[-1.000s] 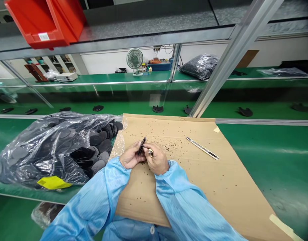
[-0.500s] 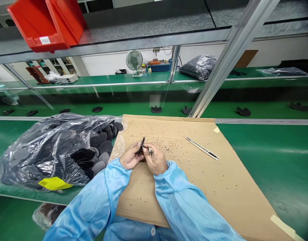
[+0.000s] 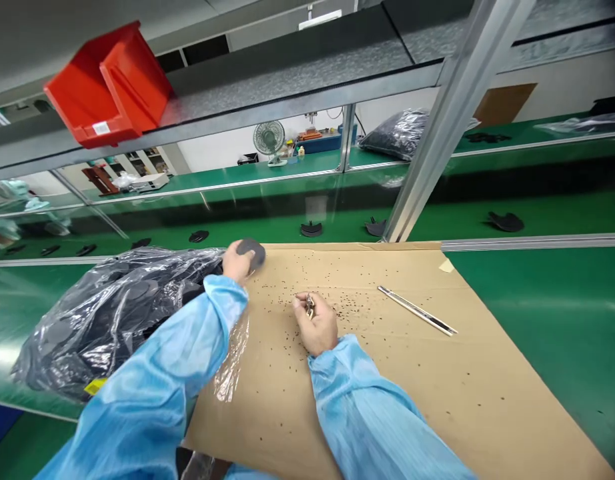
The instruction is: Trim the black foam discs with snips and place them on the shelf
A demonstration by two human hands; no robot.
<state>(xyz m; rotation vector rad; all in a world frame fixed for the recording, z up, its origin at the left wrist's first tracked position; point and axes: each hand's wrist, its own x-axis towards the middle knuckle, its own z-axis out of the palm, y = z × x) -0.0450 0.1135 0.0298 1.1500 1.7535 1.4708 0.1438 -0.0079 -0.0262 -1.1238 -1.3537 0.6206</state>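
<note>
I see the left hand has left the right hand and now grips a dark disc at the plastic bag mouth. Right hand rests on cardboard, pinching a small metal tool, prob. a cutter.

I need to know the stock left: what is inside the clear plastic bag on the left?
The plastic bag holds many flat dark oval parts, piled up. The left hand at its mouth holds one part. The glare, the folds and the sleeve hide how deep the pile goes.
</note>
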